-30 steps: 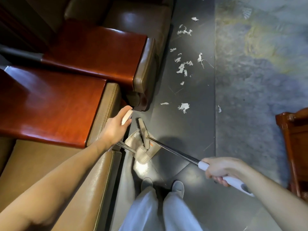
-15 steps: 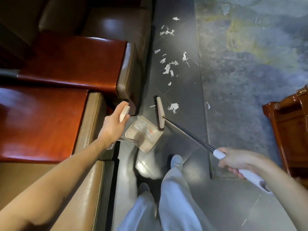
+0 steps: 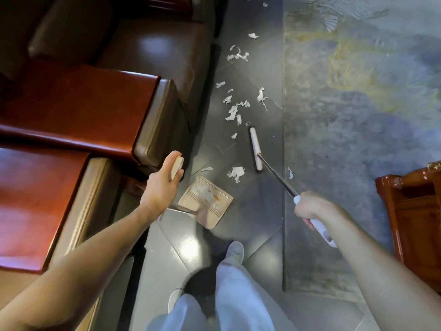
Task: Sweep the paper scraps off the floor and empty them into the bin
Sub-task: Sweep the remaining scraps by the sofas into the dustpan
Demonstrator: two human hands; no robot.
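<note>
White paper scraps (image 3: 233,111) lie scattered along the dark floor strip beside the sofas, with one larger scrap (image 3: 236,173) close to the dustpan. My left hand (image 3: 161,185) grips the beige top of the long dustpan handle. The beige dustpan (image 3: 207,201) sits on the floor below it with some scraps inside. My right hand (image 3: 309,209) grips the white handle of the broom, whose metal shaft runs up-left to the white broom head (image 3: 255,149). The broom head lies just right of the scraps. No bin is in view.
Brown leather sofas with glossy red wooden armrests (image 3: 78,108) fill the left side. A patterned grey-blue rug (image 3: 358,130) covers the floor on the right. A red wooden furniture piece (image 3: 415,211) stands at the right edge. My legs and shoes (image 3: 235,252) are at the bottom.
The broom head has left the dustpan and swung forward and right, to beside the scraps. I have stepped forward, and the dustpan has moved along with my left hand.
</note>
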